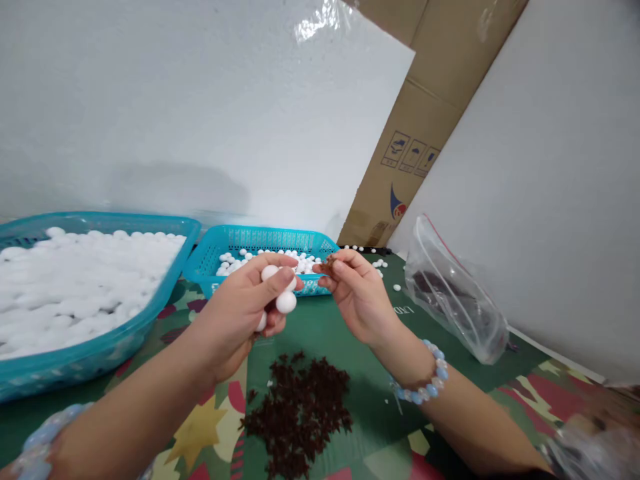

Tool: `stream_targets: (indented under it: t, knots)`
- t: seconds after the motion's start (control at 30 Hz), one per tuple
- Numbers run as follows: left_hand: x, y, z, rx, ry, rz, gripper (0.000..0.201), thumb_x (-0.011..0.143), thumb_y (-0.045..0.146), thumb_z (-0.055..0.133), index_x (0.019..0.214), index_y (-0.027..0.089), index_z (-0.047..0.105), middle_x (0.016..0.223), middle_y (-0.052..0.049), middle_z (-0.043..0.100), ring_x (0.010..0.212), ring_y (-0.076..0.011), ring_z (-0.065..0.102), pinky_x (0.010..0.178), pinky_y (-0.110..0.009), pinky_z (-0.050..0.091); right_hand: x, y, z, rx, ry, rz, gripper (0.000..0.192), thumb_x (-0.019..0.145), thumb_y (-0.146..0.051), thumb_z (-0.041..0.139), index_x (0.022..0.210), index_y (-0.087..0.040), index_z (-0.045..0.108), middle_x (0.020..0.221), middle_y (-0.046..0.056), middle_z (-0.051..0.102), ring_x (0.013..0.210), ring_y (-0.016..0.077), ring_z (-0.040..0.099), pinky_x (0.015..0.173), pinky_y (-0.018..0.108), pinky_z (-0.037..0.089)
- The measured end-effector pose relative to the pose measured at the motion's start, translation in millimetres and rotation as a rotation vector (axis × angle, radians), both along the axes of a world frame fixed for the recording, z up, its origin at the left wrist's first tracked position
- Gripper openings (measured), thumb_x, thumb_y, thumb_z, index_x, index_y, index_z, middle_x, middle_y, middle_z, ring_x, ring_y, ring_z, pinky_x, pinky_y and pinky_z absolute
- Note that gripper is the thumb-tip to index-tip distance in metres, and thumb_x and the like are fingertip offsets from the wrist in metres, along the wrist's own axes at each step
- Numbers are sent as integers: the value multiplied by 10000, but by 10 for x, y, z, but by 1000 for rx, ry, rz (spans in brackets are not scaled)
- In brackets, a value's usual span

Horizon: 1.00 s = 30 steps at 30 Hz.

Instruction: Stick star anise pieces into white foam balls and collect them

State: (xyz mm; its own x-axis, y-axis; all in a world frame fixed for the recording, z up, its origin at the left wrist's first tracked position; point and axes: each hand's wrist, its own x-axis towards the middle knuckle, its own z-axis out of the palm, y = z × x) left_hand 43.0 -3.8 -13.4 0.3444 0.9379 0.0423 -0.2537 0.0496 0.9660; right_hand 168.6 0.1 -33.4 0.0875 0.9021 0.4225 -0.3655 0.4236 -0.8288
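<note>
— Head view: what does the left hand (pixel 245 303) hold?
— Several white balls (pixel 280 287), clasped in its fingers above the dark brown pile (pixel 300 413).
— The right hand (pixel 357 293)?
— It pinches a brown piece (pixel 329 266) just beside the balls, before the small teal basket (pixel 260 239).

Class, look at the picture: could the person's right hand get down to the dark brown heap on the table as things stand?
Probably yes. The right hand is raised just above and behind the brown heap, and nothing lies between them. Its fingertips already pinch a small brown bit, and the left hand, holding white balls, is off to one side.
</note>
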Motion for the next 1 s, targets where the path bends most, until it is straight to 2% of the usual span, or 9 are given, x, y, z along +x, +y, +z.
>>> stream_targets:
  t: [0.1, 0.17, 0.27, 0.4, 0.77, 1.0]
  knots:
    - [7, -17, -13, 3, -24, -48, 152, 603, 262, 513, 721, 180, 463, 519, 35, 473, 271, 11, 296, 260, -95, 220, -58, -31, 12, 90, -22, -107, 91, 546, -199, 515, 590, -195, 435, 559, -46, 478, 538, 68, 493, 495, 190, 428]
    - [16, -35, -13, 3, -56, -60, 141, 607, 256, 512, 720, 187, 464, 519, 38, 480, 273, 11, 296, 262, -93, 232, -113, -58, 0, 207, -96, -194, 65, 578, -173, 487, 606, -199, 435, 583, -39, 486, 534, 69, 484, 506, 202, 426]
    - [26, -74, -9, 15, -132, -57, 103, 608, 243, 512, 680, 185, 466, 484, 52, 457, 274, 8, 299, 257, -86, 243, -198, -95, -25, 405, -206, -338, 85, 629, -130, 453, 653, -210, 442, 635, -27, 477, 582, 78, 487, 529, 213, 425]
    - [23, -128, 4, 57, -199, -25, 101, 615, 261, 504, 640, 177, 454, 441, 66, 413, 275, 2, 301, 254, -86, 261, -287, -128, -35, 551, -248, -461, 110, 666, -121, 440, 690, -228, 440, 665, -16, 469, 643, 97, 482, 573, 238, 427]
    - [61, -198, 58, 52, -193, 131, 133, 638, 270, 469, 584, 160, 417, 420, 70, 411, 315, -15, 355, 275, -87, 295, -363, -183, -4, 607, -253, -518, 139, 661, -84, 442, 679, -220, 462, 687, -22, 490, 702, 101, 495, 635, 258, 409]
    - [97, -224, 38, 41, -199, 166, 140, 635, 270, 464, 562, 162, 412, 407, 62, 431, 321, -31, 382, 282, -103, 319, -373, -176, -9, 555, -279, -519, 126, 652, -91, 437, 648, -213, 468, 638, -31, 488, 616, 86, 478, 547, 225, 395]
